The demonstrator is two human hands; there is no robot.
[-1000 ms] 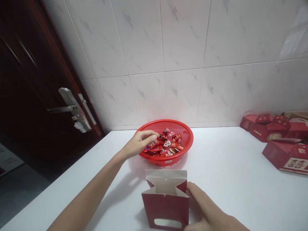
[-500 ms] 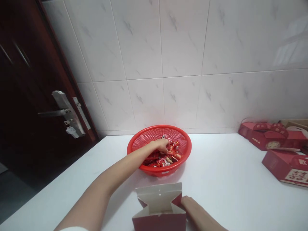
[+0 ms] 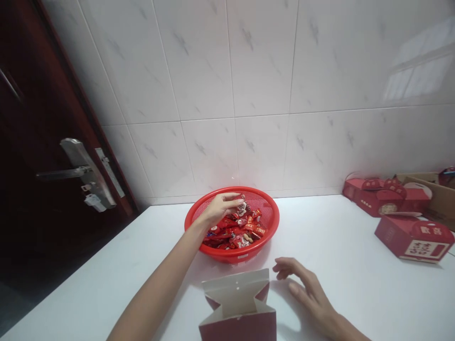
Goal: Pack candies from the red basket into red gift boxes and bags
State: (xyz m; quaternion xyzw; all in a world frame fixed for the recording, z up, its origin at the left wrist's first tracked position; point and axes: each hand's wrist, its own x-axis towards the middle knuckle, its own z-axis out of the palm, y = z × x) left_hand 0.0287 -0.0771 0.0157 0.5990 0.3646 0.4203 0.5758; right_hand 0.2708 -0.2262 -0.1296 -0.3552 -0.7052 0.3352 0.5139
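Note:
My left hand (image 3: 221,208) is raised just over a red plastic colander (image 3: 199,208), its fingers pinching a red and white wrapped candy (image 3: 242,208). Several wrapped candies, mostly red, fill the bottom of the colander, with a peanut (image 3: 248,238) among them. Nearer to me stands a dark red paper box (image 3: 237,327), its top open and its pale inside showing. To the right of this box, my right hand (image 3: 309,291) hovers over the table with fingers apart and nothing in them.
Several closed red gift boxes (image 3: 394,237) with handles stand at the right of the white table (image 3: 320,237). Behind them is a cardboard carton (image 3: 437,199). A tiled wall (image 3: 263,147) borders the table's back; a dark door (image 3: 42,213) with a lever handle is at left.
My left hand has lifted out of the candies and now holds one. My right hand has let go of the open box's side and spread its fingers. The view has shifted slightly right.

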